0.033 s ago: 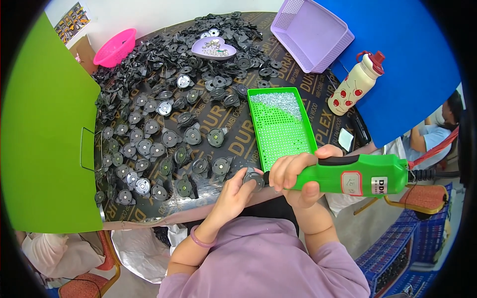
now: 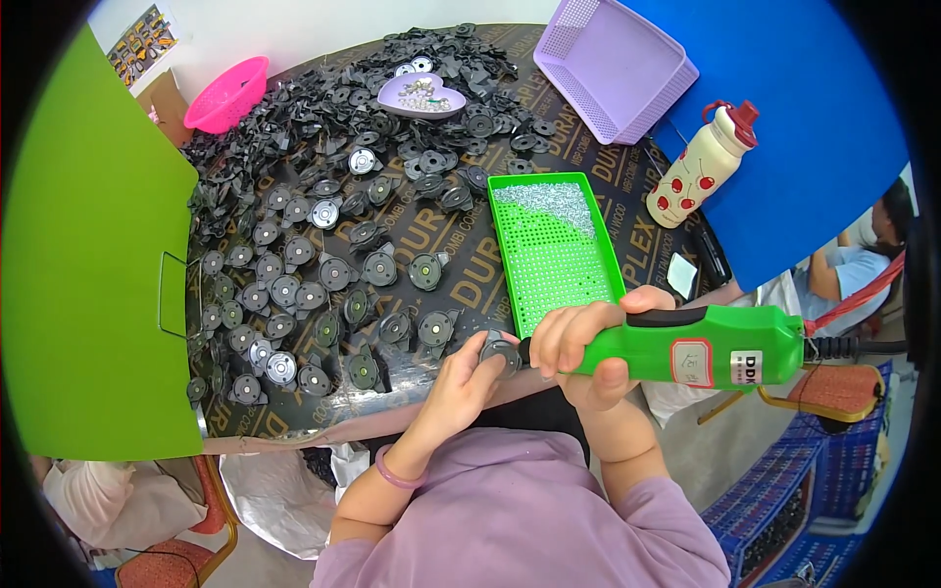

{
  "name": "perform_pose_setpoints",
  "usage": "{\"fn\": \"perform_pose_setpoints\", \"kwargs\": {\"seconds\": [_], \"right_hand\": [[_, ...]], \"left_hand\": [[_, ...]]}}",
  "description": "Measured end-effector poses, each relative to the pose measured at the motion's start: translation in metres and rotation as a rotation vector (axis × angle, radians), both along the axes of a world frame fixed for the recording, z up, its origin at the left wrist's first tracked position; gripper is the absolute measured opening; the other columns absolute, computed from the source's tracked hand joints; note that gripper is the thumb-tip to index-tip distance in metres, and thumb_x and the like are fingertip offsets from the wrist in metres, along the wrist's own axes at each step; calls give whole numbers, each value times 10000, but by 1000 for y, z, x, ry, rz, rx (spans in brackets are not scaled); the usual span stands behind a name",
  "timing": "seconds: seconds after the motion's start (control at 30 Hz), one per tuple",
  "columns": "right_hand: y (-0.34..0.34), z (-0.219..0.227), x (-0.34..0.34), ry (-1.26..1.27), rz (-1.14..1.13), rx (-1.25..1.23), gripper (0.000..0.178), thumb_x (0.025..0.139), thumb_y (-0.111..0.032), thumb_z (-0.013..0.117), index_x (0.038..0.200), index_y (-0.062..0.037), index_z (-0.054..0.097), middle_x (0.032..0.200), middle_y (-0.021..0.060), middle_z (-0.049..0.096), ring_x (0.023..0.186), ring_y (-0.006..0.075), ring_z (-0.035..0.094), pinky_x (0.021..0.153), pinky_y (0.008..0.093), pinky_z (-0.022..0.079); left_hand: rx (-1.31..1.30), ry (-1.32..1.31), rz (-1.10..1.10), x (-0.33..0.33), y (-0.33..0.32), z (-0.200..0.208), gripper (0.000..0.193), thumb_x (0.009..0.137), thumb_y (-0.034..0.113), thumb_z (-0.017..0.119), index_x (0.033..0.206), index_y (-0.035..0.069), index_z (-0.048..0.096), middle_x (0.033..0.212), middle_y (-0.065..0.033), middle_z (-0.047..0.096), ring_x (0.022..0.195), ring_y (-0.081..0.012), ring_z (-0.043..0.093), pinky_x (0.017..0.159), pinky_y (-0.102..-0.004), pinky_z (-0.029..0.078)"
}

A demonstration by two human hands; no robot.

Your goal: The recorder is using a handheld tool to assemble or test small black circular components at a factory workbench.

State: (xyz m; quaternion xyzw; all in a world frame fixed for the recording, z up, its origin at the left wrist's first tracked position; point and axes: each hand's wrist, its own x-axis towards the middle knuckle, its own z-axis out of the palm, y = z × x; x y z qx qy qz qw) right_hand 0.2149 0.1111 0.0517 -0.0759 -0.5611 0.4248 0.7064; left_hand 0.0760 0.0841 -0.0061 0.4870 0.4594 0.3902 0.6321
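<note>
My right hand (image 2: 583,348) is wrapped round a green corded electric screwdriver (image 2: 647,353), held level with its cable end to the right. Its black nose meets a round dark plastic part (image 2: 504,355), pinched between the thumb and fingers of my left hand (image 2: 466,382). My fingers partly hide that part, and the bit's tip cannot be made out. Just beyond my hands lies a green perforated tray (image 2: 554,279) with small silvery screws (image 2: 564,206) heaped at its far end. Many similar round dark parts (image 2: 336,272) are spread to the left.
Behind the spread parts is a heap of black pieces (image 2: 294,127), with a heart-shaped lilac dish (image 2: 392,98) of small metal pieces. A pink basket (image 2: 230,93), purple basket (image 2: 627,59) and cream bottle (image 2: 694,167) stand around the table. Green (image 2: 108,265) and blue panels (image 2: 784,118) flank it.
</note>
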Motion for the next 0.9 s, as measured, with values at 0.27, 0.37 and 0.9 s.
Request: {"fn": "perform_pose_setpoints", "kwargs": {"seconds": [0.27,0.37,0.9], "right_hand": [[1,-2,0,-76,20,22,454,867,-305,570,1142,-122,259,606,50,484,465,180,494,474,324,457],[0,-2,-1,-90,20,20,440,867,-302,570,1126,-121,264,605,49,482,466,178,492,476,324,458],[-12,10,6,3,-44,-2,540,827,-368,613,1156,-120,265,589,43,476,435,174,475,417,296,422]], "left_hand": [[-6,-29,10,-1,0,-5,242,865,121,430,1072,34,522,506,31,400,457,-48,348,430,-227,283],[-26,-14,7,-2,1,-3,239,861,123,437,1066,37,527,499,21,407,453,-53,356,428,-238,289],[153,124,20,4,0,-6,228,857,109,454,1055,27,530,498,-43,470,432,-111,457,424,-270,332]]}}
